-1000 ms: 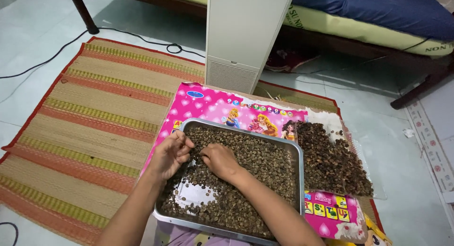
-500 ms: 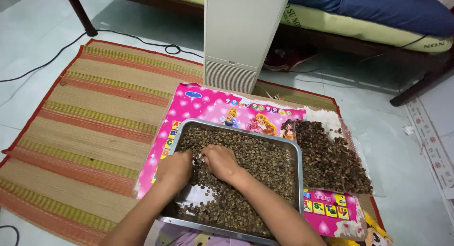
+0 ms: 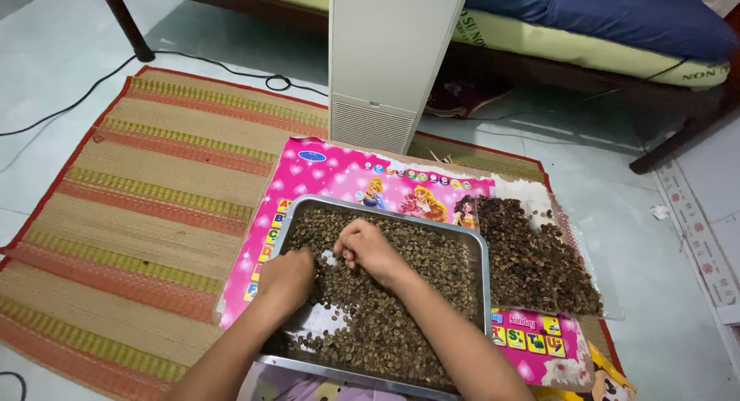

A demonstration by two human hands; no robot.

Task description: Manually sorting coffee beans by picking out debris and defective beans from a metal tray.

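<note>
A rectangular metal tray (image 3: pixel 484 270) lies in front of me, filled with small brown-green beans (image 3: pixel 432 266). My left hand (image 3: pixel 287 278) rests palm down on the beans at the tray's left side, fingers curled over them. Close beside it, my right hand (image 3: pixel 368 247) is near the tray's middle with its fingers pinched together over the beans; whether a bean is between them is too small to see. A bare patch of tray bottom (image 3: pixel 312 318) shows below the left hand.
To the tray's right, a heap of darker brown husks (image 3: pixel 532 258) lies on a clear sheet. Beneath is a pink picture board (image 3: pixel 331 173) on a striped woven mat (image 3: pixel 146 185). A white upright appliance (image 3: pixel 389 62), a black cable (image 3: pixel 77 100) and a bed frame stand behind.
My left hand slid down from the tray's upper left onto the beans and curled over them. My right hand rose slightly and pinched its fingers together.
</note>
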